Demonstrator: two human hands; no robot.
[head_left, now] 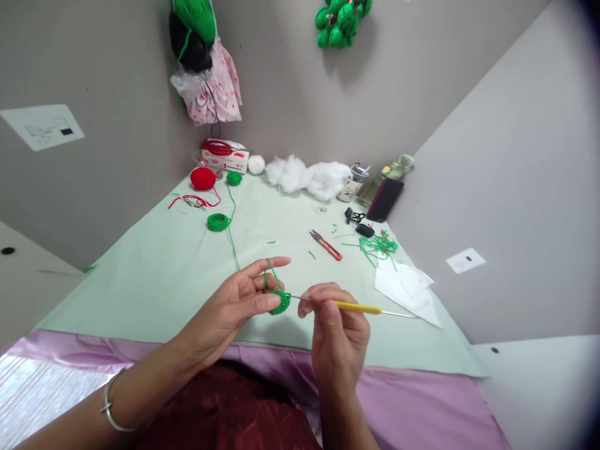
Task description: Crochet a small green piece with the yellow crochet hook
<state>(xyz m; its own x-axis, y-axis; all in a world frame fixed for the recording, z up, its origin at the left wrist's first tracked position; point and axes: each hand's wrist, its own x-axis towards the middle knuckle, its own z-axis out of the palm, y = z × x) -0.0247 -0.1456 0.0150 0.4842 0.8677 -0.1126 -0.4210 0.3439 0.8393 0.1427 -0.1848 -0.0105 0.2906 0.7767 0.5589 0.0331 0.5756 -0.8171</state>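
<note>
Between the thumb and fingers of my left hand (250,294) is a small round green crochet piece (280,302). Green yarn loops over my raised left index finger and down to the piece. My right hand (338,319) grips a crochet hook (359,307) with a yellow handle, and its metal tip reaches the right edge of the green piece. A green yarn strand (231,240) runs up the table from near my left hand, past a green yarn coil (218,222), toward a small green ball (234,178).
Orange snips (325,244) lie mid-table. Green scraps (379,245), white paper (407,289) and a leaning phone (385,200) are at the right. White stuffing (307,177), a pen cup (353,182) and a red ball (203,179) stand toward the back. Bags (213,87) hang above.
</note>
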